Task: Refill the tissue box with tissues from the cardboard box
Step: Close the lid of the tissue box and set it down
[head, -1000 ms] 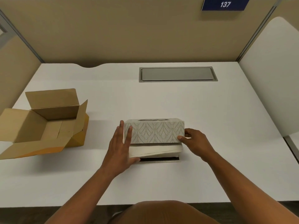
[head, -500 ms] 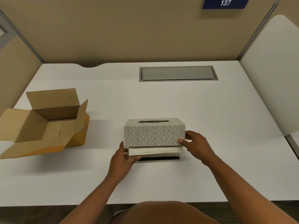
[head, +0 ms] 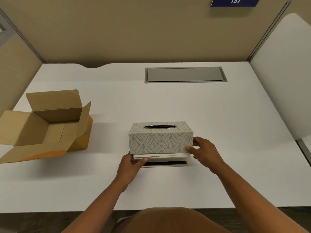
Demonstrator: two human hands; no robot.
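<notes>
We see the white desk (head: 218, 132) with an open, empty cardboard box (head: 45, 125) at nine o'clock, flaps spread. Near centre the patterned tissue box (head: 159, 140) cover sits raised above a white tissue stack (head: 161, 155) that rests on its flat base (head: 165, 164). At twelve o'clock lies a grey cable hatch (head: 185, 75). Our right hand (head: 205, 153) pinches the cover's right end; our left hand (head: 130, 167) grips the stack's left corner.

hidden: patterned grey tissue box (head: 160, 140) covers most of your white tissue stack (head: 161, 156) | cut off: brown cardboard box (head: 45, 125) at left edge; blue number sign (head: 234, 1) at top
</notes>
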